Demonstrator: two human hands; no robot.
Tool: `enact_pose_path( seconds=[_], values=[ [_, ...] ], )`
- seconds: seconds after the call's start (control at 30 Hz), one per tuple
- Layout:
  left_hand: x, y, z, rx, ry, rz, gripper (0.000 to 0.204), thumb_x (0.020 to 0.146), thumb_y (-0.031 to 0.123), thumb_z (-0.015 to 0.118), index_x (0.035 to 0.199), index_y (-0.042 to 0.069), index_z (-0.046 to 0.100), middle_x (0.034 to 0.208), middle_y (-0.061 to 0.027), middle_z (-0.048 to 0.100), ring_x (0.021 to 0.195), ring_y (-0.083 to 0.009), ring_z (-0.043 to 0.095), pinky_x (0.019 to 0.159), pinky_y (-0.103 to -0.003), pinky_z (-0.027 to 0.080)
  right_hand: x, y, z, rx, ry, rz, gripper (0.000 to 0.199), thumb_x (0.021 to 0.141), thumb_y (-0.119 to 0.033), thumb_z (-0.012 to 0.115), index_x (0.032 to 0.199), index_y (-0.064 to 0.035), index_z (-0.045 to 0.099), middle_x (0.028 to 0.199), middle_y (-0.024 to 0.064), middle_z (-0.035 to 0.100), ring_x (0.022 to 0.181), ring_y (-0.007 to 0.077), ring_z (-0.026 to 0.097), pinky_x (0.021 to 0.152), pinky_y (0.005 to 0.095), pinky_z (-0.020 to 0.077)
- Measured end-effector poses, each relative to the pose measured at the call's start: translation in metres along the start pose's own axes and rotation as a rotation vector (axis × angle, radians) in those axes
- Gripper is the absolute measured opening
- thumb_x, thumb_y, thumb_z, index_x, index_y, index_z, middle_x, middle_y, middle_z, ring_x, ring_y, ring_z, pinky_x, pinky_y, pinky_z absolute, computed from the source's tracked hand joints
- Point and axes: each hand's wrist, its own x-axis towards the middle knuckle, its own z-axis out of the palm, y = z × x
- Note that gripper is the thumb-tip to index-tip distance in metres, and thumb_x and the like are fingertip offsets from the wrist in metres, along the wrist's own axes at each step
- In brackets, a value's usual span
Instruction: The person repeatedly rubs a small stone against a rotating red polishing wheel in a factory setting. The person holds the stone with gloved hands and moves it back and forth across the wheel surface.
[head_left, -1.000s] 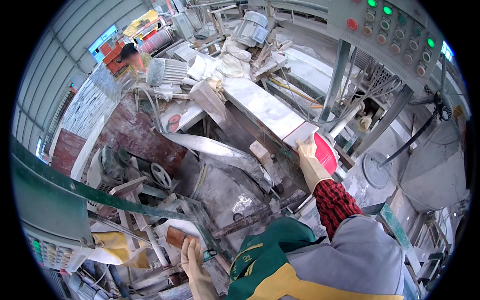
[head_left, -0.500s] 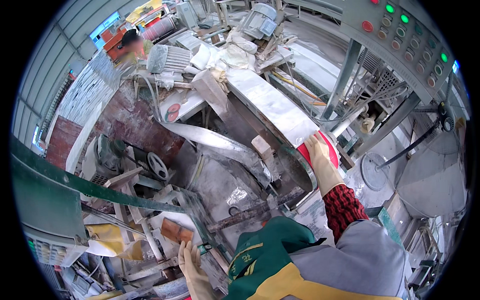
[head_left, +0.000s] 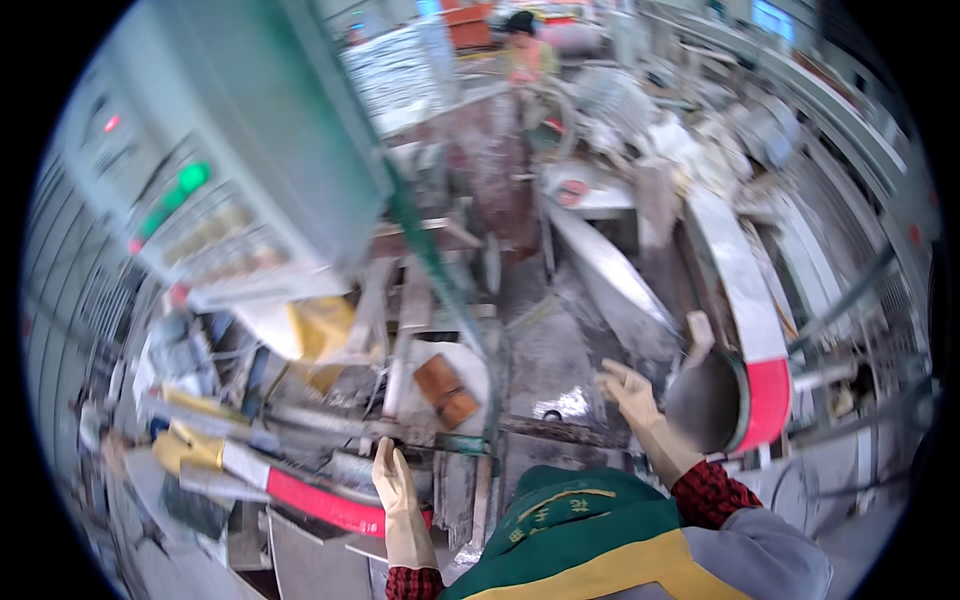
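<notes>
rubber-gloved hands work at a dusty cutting machine. the left hand (head_left: 400, 495) rests flat, fingers straight, on a rusty steel bar (head_left: 450, 432) running left to right across the frame. the right hand (head_left: 630, 392) hangs open with fingers spread, just beside the round blade guard with a red rim (head_left: 745, 398), gripping nothing. risk, as i judge it: that spread hand could stray into the guard's opening. the long pale stone slab (head_left: 735, 280) runs away from the person toward the far end.
</notes>
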Motion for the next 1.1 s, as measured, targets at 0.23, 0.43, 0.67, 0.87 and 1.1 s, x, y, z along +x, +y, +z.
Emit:
enact_pose_path(
  seconds=[0.23,0.43,0.67,0.87,1.1],
  values=[
    [-0.002,-0.013,-0.129,0.986,0.296,0.151,0.054,0.087,0.023,0.068,0.131,-0.003,0.053,0.136,-0.0285,0.051,0.128,-0.0449,0.045,0.112,-0.051,0.032,0.05,-0.08,0.151,-0.466,-0.388,-0.29,0.062,0.089,-0.017,0.07,0.145,-0.005,0.047,0.123,0.017,0.067,0.11,0.0216,0.065,0.096,0.0339,0.0508],
    [-0.032,-0.02,-0.146,0.971,0.402,0.015,0.052,0.08,0.023,0.073,0.124,0.002,0.057,0.139,-0.0253,0.048,0.128,-0.0454,0.043,0.111,-0.051,0.031,0.155,-0.226,0.324,-0.669,-0.033,-0.921,0.083,0.072,-0.023,0.078,0.145,-0.0049,0.042,0.12,0.0242,0.065,0.11,0.0341,0.066,0.094,0.0402,0.051],
    [-0.018,-0.005,-0.14,0.84,0.409,0.062,0.048,0.073,0.023,0.076,0.114,0.004,0.06,0.128,-0.021,0.051,0.121,-0.0422,0.044,0.107,-0.05,0.035,0.318,-0.204,0.335,0.653,-0.46,-0.486,0.04,0.105,-0.033,0.041,0.132,-0.0058,0.054,0.121,0.0067,0.063,0.112,0.0212,0.06,0.099,0.0363,0.0472],
    [-0.029,-0.015,-0.143,0.913,0.397,-0.041,0.052,0.081,0.033,0.072,0.122,0.004,0.059,0.138,-0.0221,0.05,0.132,-0.04,0.042,0.116,-0.053,0.027,0.287,-0.208,0.341,0.559,-0.396,-0.504,0.04,0.105,-0.033,0.041,0.131,-0.0053,0.055,0.121,0.0068,0.063,0.111,0.0211,0.06,0.099,0.0364,0.0473],
    [-0.03,-0.008,-0.134,0.993,0.32,0.107,0.045,0.085,0.031,0.065,0.123,0.006,0.062,0.136,-0.0199,0.052,0.131,-0.0379,0.045,0.115,-0.052,0.029,0.275,-0.213,0.352,0.513,-0.375,-0.506,0.04,0.105,-0.033,0.041,0.13,-0.0047,0.055,0.121,0.0069,0.063,0.111,0.021,0.06,0.099,0.0365,0.0474]
  ],
)
